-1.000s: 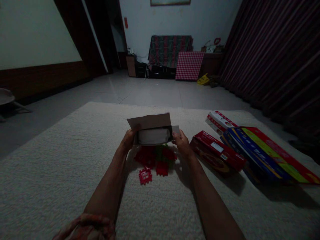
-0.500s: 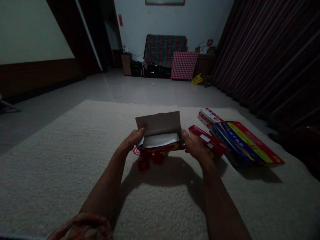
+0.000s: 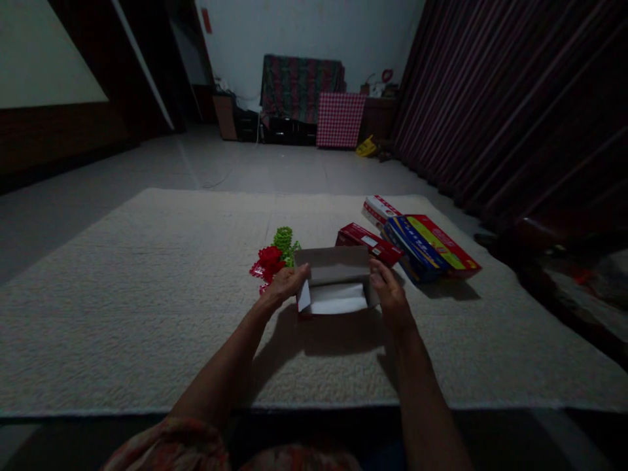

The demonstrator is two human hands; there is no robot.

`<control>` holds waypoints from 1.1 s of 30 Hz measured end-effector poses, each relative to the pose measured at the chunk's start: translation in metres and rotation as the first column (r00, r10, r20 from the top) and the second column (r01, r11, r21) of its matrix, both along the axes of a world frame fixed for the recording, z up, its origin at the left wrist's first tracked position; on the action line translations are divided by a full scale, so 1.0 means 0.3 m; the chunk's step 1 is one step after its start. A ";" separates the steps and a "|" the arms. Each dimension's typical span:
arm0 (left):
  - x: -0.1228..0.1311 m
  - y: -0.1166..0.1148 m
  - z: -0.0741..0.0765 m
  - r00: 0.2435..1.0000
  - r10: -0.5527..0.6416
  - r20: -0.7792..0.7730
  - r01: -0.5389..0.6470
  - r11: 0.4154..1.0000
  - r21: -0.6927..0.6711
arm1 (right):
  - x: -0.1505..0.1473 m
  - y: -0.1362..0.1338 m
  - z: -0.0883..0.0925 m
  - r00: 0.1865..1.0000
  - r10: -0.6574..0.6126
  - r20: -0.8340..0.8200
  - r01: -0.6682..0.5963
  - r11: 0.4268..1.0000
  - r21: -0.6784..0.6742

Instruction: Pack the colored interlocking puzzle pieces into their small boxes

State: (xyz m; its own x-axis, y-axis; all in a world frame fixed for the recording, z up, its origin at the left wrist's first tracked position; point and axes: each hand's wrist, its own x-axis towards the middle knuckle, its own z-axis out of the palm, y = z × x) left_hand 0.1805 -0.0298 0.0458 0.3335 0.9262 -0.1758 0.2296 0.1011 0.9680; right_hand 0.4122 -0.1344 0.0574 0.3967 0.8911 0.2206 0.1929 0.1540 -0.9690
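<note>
Between my hands is a cardboard box [image 3: 338, 267] with its lid flap raised, tilted so that its inside faces me. White paper or some other white lining [image 3: 338, 298] shows inside. My left hand [image 3: 284, 285] grips the box's left end, thumb on the flap's corner. At the right end, my right hand [image 3: 389, 291] holds the box with its fingers on the side. Just beyond my left hand lie red flower-shaped pieces [image 3: 269, 261] and a green beaded-looking piece [image 3: 283, 239] on the pale quilted mat [image 3: 161, 294].
A dark red box [image 3: 366, 239] lies behind my right hand. Farther right are a blue box [image 3: 415, 245], a red-and-yellow box [image 3: 444, 243] and a white-and-red box [image 3: 380, 209]. A dark curtain [image 3: 471, 98] hangs at right; a checked cloth [image 3: 340, 120] stands by the far wall.
Both hands have brought the box nearer and to the right, tipping its opening more toward me. The red and green pieces it partly covered now show at its left. The view has shifted.
</note>
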 end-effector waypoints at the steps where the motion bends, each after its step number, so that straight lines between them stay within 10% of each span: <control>1: 0.010 -0.004 -0.006 1.000 -0.023 -0.006 0.023 1.000 -0.002 | 0.003 -0.006 -0.010 0.999 0.020 0.026 -0.020 1.000 -0.009; 18: -0.044 -0.021 -0.038 0.893 -0.241 0.380 0.231 0.970 0.074 | 0.022 0.032 -0.122 0.983 -0.063 -0.172 0.063 0.998 -0.003; 24: -0.055 0.001 -0.092 0.871 -0.194 0.451 0.159 0.981 0.115 | 0.020 0.023 -0.116 0.996 -0.083 -0.036 0.083 0.996 -0.019; 33: -0.039 -0.020 -0.085 0.789 -0.097 0.607 0.099 0.995 0.030 | 0.000 -0.029 -0.102 0.942 0.040 -0.332 -0.002 0.994 0.114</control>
